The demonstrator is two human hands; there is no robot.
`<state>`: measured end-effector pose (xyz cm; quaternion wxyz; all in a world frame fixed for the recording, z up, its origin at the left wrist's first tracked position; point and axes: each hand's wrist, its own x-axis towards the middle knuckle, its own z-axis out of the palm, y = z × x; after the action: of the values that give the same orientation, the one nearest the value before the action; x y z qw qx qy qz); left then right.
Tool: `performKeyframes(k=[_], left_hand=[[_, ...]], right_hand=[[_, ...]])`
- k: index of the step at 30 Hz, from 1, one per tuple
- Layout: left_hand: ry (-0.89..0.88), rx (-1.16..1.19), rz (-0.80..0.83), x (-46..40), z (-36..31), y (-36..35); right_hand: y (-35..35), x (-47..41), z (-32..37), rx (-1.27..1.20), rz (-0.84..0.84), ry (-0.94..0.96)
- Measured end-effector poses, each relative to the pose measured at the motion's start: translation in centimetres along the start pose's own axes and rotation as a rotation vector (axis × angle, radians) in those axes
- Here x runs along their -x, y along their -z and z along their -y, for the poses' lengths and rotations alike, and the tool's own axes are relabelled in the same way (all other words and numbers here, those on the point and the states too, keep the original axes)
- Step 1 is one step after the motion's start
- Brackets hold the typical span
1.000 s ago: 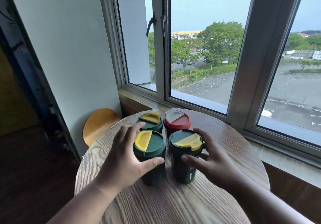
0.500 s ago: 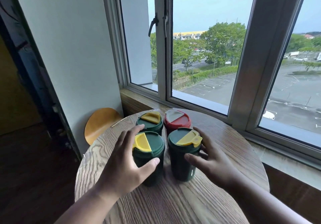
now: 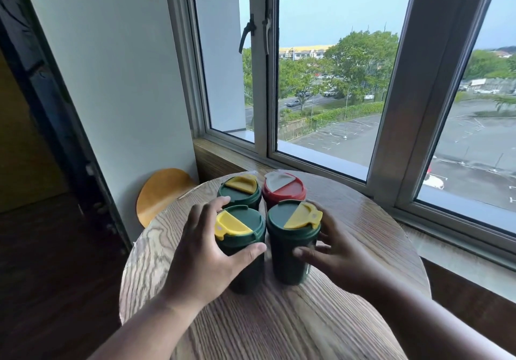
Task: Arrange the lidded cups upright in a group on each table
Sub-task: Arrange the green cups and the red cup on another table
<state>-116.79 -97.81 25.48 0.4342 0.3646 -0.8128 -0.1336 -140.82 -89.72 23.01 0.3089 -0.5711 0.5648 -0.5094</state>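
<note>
Several lidded cups stand upright in a tight cluster on the round wooden table point(image 3: 279, 323). At the back are a green cup with a yellow flap point(image 3: 239, 193) and a red cup with a grey flap point(image 3: 283, 189). In front stand two more green cups with yellow flaps. My left hand point(image 3: 203, 253) wraps the front left green cup point(image 3: 240, 227), thumb across its front. My right hand point(image 3: 335, 256) holds the front right green cup point(image 3: 291, 236) from its right side, fingers behind it and thumb at the front.
A window point(image 3: 321, 80) with a wooden sill runs behind the table. A round yellow stool seat point(image 3: 160, 192) sits low at the left by the white wall. Dark floor and a dark door frame lie further left.
The two front cups have been pushed a little further back, closer to the rear pair. Both hands stay on them, and the view has tilted slightly.
</note>
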Motion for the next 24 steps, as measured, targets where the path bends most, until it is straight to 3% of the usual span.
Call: performKeyframes(k=[24], left_hand=[[0.001, 0.055, 0.089, -0.2, 1.2, 1.0]], right_hand=[[0.9, 0.3, 0.7, 0.035, 0.025, -0.008]])
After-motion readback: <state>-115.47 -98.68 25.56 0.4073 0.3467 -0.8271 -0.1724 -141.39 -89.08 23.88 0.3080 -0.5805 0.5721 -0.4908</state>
